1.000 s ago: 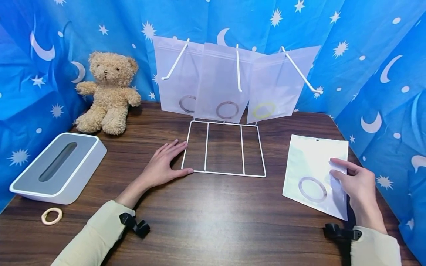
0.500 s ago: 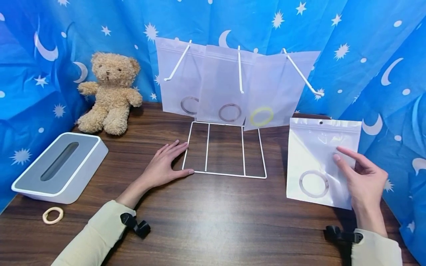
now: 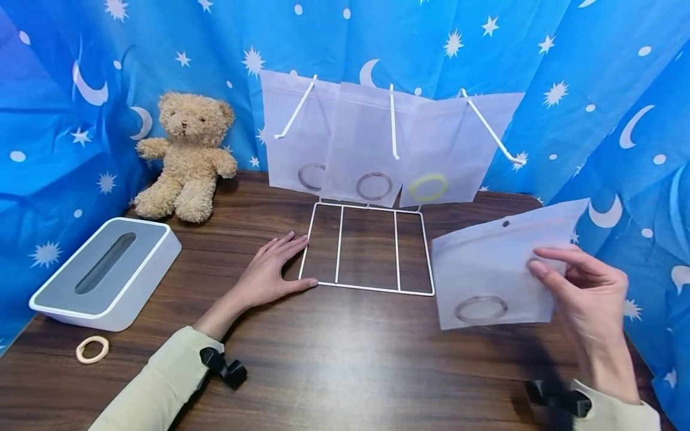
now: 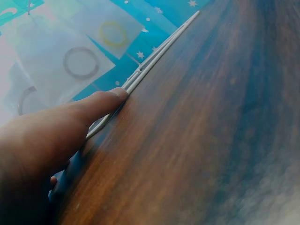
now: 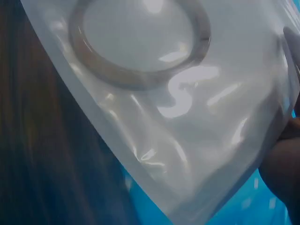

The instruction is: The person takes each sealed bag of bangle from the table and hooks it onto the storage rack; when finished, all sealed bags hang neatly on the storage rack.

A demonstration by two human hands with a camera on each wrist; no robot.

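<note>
My right hand (image 3: pixel 587 299) pinches the right edge of a white zip bag (image 3: pixel 496 269) between thumb and fingers. A brownish bangle (image 5: pixel 140 79) shows through this bag, which has a small hole near its top. It is held up off the table, right of a white wire display rack (image 3: pixel 396 251). My left hand (image 3: pixel 272 272) lies with its fingers fairly straight against the rack's left side, thumb at the front corner. On the rack's prongs hang a left bag (image 3: pixel 293 137), a middle bag (image 3: pixel 361 143) and a right bag (image 3: pixel 444 143), each with a ring-shaped bangle inside.
A teddy bear (image 3: pixel 191 158) sits at the back left. In front of it stands a grey-topped tissue box (image 3: pixel 108 272), with a pale wooden ring (image 3: pixel 92 349) near its front. Blue star-patterned curtains (image 3: pixel 609 72) enclose the table's back and sides.
My right hand has lifted the bag off the table and tilted its top away to the right, moving it slightly left. My left hand has stayed at the rack.
</note>
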